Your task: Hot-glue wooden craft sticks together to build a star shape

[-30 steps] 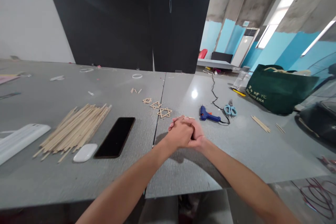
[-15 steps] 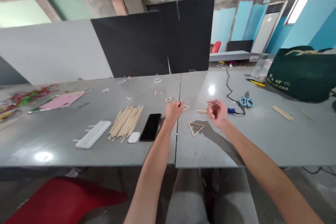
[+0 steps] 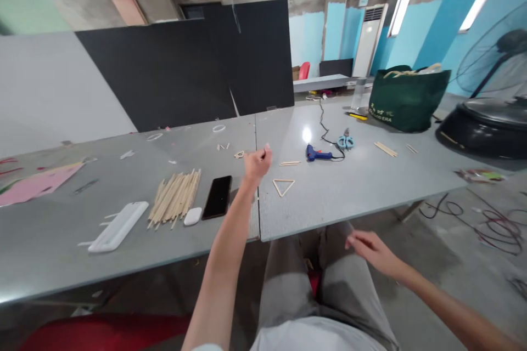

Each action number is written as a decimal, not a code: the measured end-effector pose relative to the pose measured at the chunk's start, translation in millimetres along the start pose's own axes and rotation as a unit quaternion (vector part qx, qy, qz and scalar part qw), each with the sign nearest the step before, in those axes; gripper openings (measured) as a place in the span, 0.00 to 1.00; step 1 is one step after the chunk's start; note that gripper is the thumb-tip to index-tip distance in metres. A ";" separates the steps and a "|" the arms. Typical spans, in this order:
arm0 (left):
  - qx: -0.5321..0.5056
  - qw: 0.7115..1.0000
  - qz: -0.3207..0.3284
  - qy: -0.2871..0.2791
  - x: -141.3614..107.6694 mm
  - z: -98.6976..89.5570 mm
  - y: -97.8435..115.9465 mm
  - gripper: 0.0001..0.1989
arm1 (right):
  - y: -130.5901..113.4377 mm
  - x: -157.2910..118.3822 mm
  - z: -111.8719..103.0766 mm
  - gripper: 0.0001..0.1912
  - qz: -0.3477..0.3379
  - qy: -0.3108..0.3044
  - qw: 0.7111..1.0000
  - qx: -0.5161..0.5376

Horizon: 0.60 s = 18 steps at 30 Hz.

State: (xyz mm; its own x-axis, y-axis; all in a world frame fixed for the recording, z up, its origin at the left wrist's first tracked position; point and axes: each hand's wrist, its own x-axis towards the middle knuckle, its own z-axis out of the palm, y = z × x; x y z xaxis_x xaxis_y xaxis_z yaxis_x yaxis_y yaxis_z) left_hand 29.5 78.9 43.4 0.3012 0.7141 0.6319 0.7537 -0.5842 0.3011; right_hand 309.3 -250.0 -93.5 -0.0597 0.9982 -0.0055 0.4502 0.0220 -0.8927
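Note:
My left hand [image 3: 258,164] is closed in a loose fist above the table, close to some small shapes made of sticks [image 3: 239,154]. Whatever its fingers may hold is hidden. Below and to its right, a triangle of thin wooden sticks [image 3: 284,186] lies flat, with a few loose sticks [image 3: 290,163] behind it. My right hand [image 3: 374,252] is off the table, over my right thigh, its fingers drawn together; I cannot make out anything in them. The blue glue gun [image 3: 319,153] lies on its side on the table, apart from both hands.
Left of my arm are a phone [image 3: 217,197], a white case [image 3: 192,216], a stick bundle [image 3: 175,199] and a white power strip [image 3: 118,227]. Blue-handled pliers [image 3: 345,141], more sticks [image 3: 386,148], a green bag [image 3: 407,100] and a black pan [image 3: 488,126] are rightward.
My right hand has moved from over the glue gun back and down past the table edge. The left hand stays by the small stick shapes. The view has turned right.

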 end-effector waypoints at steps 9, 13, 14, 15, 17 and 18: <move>0.022 0.814 0.542 -0.210 -15.1 -152.7 155.2 0.24 | 97.5 -8.9 99.7 0.49 0.192 -0.084 0.899 -0.384; 0.164 0.758 0.597 -0.205 -99.1 -201.5 202.8 0.09 | 93.3 14.1 125.6 0.43 0.212 0.002 0.905 -0.369; 0.190 0.753 0.600 -0.189 -128.1 -207.6 204.3 0.10 | 91.8 17.8 126.8 0.42 0.209 0.011 0.908 -0.364; 0.203 0.750 0.606 -0.171 -157.5 -212.6 202.3 0.17 | 90.9 20.4 126.5 0.41 0.206 0.018 0.911 -0.358; 0.249 0.749 0.595 -0.152 -210.5 -221.7 192.6 0.34 | 90.8 22.9 124.0 0.41 0.200 0.029 0.916 -0.347; 0.276 0.741 0.593 -0.155 -231.1 -226.6 187.5 0.40 | 91.3 23.1 122.7 0.42 0.199 0.030 0.918 -0.342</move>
State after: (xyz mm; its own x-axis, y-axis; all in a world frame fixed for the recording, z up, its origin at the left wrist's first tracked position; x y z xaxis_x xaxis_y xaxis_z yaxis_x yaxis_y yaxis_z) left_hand -31.1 -283.0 115.7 0.9975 -0.0704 -0.0022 -0.0501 -0.6865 -0.7254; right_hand 239.7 -231.8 -230.4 0.2699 0.9357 -0.2272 0.8811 -0.3352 -0.3337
